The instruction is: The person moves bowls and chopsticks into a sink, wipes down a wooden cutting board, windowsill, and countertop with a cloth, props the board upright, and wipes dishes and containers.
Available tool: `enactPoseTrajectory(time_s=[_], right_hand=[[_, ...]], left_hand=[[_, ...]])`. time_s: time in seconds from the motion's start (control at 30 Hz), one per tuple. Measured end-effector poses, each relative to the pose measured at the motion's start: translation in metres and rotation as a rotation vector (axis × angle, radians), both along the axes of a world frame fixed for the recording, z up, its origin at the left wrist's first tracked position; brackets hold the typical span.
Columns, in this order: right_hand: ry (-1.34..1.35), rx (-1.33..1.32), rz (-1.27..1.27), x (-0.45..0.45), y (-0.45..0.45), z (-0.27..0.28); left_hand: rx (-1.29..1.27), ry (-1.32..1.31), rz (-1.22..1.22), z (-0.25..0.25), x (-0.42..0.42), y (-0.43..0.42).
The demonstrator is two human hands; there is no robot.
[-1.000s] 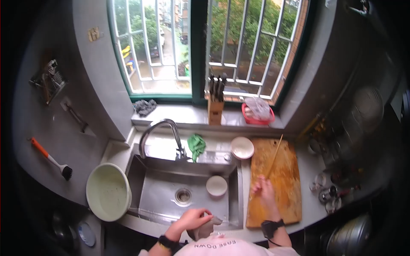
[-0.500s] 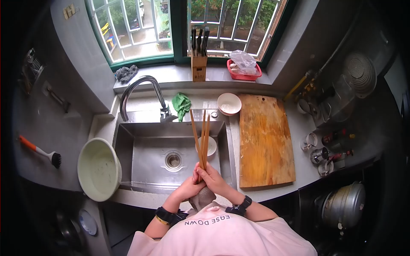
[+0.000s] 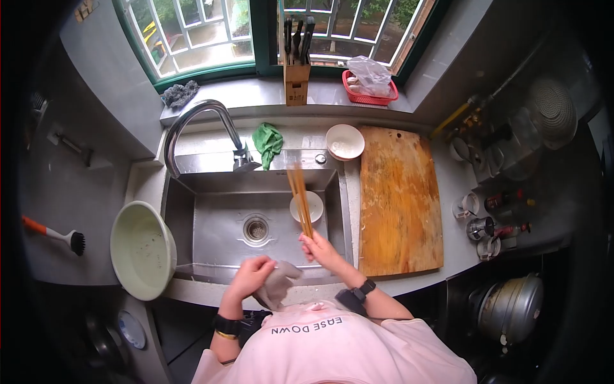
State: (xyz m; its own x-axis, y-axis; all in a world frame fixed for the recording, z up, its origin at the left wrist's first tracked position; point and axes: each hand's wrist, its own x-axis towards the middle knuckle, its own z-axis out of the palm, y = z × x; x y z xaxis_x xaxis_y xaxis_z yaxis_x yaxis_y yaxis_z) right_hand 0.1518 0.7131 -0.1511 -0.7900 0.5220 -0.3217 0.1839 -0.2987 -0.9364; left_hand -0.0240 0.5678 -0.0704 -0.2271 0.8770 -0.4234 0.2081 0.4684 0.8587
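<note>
Several wooden chopsticks [image 3: 300, 200] are bunched in my right hand [image 3: 322, 249], closed around their lower ends. Their upper ends point toward the window and are blurred by motion. My left hand [image 3: 253, 274] is closed on a greyish cloth [image 3: 276, 285], which hangs from the fingers near my shirt. Both hands are over the front part of the steel sink [image 3: 211, 217], apart from each other. Behind the chopsticks, a white bowl [image 3: 318, 206] rests in the sink, partly covered by them.
A wooden cutting board [image 3: 400, 205] and another bowl [image 3: 345, 142] are right of the sink. At left stands a pale green basin [image 3: 142, 251]. Behind the sink are the faucet [image 3: 211, 109], a green cloth [image 3: 267, 144], a knife block [image 3: 297, 83] and a red basket [image 3: 369, 96].
My hands, together around the chopsticks before, have separated. The left moved left with the cloth; the right keeps the chopsticks, now bunched closer together. The view has shifted slightly.
</note>
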Motion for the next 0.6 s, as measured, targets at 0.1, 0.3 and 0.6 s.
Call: enactPoseTrajectory(time_s=[0.1,0.3,0.6], right_hand=[[-0.452,0.221,0.104,0.015,0.011,-0.059],[-0.598,0.475,0.299,-0.001,0.002,-0.145],[-0.83,0.293,0.378,-0.011,-0.006,-0.168]], left_hand=[[0.021,-0.092,0.257,0.002,-0.016,-0.011],[0.035,-0.039,0.385,-0.017,-0.026,-0.024],[0.046,-0.213,0.455,-0.018,-0.023,-0.027]])
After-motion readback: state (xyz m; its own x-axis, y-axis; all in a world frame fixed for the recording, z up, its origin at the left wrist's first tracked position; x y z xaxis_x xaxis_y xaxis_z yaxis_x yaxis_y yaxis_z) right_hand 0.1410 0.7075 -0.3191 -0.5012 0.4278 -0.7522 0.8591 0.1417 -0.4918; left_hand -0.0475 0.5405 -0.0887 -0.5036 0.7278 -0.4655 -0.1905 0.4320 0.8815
